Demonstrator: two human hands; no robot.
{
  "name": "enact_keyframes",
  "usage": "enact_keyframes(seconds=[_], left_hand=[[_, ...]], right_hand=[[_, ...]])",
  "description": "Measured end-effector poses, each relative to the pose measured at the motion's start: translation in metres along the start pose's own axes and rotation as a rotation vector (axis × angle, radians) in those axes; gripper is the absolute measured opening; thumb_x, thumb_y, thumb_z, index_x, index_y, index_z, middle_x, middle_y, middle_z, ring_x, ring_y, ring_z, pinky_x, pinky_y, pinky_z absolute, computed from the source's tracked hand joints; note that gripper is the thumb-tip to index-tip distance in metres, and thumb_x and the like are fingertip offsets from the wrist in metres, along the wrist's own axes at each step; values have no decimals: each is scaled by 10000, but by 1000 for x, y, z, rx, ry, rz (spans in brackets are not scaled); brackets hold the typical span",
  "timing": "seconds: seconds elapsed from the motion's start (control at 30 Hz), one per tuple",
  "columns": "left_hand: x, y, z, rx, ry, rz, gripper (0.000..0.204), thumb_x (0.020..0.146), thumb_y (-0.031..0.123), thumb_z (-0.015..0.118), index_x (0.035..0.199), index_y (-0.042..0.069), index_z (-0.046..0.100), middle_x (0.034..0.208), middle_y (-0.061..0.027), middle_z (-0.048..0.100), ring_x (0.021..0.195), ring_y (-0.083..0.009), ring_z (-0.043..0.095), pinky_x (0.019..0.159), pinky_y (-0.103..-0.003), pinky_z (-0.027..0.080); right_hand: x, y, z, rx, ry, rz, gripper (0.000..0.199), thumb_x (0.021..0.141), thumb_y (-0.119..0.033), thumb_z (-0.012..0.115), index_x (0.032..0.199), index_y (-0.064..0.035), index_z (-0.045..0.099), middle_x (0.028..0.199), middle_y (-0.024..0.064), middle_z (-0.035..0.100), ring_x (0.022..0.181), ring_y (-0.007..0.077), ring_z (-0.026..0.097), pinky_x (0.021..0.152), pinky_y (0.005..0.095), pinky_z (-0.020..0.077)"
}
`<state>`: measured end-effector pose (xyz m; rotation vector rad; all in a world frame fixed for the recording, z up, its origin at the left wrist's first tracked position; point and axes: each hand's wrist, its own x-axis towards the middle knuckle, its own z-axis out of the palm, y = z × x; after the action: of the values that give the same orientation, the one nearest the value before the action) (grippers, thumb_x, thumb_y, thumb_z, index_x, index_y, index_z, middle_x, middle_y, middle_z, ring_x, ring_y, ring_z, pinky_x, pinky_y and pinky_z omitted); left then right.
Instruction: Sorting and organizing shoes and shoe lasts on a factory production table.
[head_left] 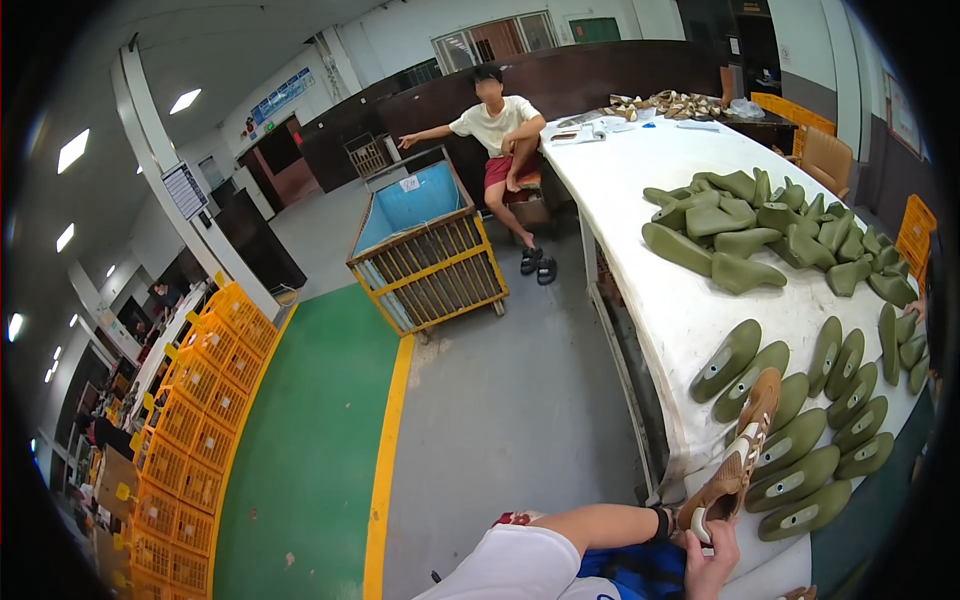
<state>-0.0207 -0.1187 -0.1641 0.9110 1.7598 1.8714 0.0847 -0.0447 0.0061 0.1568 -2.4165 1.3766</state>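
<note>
From the head view, I see the brown-and-white shoe (742, 462) tilted at the near edge of the white table (690, 335), toe pointing away, beside rows of green lasts (798, 482). The right hand (712, 565) pinches its pale heel rim; the left hand is hidden past a banded wrist (664, 522), so I can't tell its grip. I'd judge a light, steady pinch best, keeping the collar uncrushed. The pillar notice (185, 192), cart tag (409, 184) and blue wall banner (282, 95) are too small for me to read; I make out no brand.
</note>
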Motion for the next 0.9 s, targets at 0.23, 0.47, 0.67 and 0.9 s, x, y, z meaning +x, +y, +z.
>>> enact_keyframes(seconds=[0.23,0.47,0.67,0.9], left_hand=[[-1,3,2,-277,78,-18,537,858,400,519,1310,137,395,1292,-85,432,1243,-273,378,1050,-466,260],[2,-18,11,-770,-183,-161,509,894,430,444,1329,173,378,1332,-62,406,1249,-251,385,1058,-460,257],[13,-102,-14,25,-481,-150,720,793,498,522,1409,226,269,1465,-102,252,1376,-271,158,1034,-615,61],[30,-3,-23,216,-311,-323,564,829,352,595,1301,87,435,1297,-164,474,1206,-284,443,996,-413,343]], right_hand=[[-11,30,21,-27,122,-38,275,603,-60,738,806,30,575,747,132,560,679,275,558,624,340,441],[-16,14,-11,79,87,160,224,625,-55,752,768,36,605,680,109,580,593,192,548,562,290,437],[-32,-1,-36,-9,148,-37,212,620,-70,774,771,2,644,756,105,626,656,243,612,590,310,480],[-49,7,-33,-118,195,-58,226,629,-96,777,798,-28,645,786,91,625,660,244,620,583,301,493]])
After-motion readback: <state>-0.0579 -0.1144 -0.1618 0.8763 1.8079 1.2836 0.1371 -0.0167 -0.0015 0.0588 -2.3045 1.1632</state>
